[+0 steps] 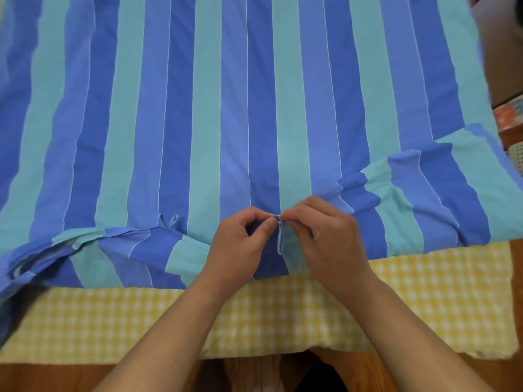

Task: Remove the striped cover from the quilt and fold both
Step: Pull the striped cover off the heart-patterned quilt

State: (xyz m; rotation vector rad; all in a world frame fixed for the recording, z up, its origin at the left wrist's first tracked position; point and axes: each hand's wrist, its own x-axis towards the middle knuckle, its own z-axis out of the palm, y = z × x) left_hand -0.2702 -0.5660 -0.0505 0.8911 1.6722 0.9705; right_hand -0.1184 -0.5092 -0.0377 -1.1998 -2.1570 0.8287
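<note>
The striped cover (232, 108), in blue and teal bands, lies spread flat over most of the view. Its near edge is rumpled and partly folded back. At the middle of that edge my left hand (240, 241) and my right hand (328, 236) meet and both pinch a thin blue tie string (280, 236) that hangs from the cover's opening. Another tied string (168, 220) sits further left on the same edge. The quilt itself is hidden inside the cover.
A yellow-and-white checked cloth (396, 301) lies under the cover and shows along the near side. Wooden surface (56, 377) runs along the bottom. At the right edge are a patterned box (509, 114) and a white perforated basket (516, 157).
</note>
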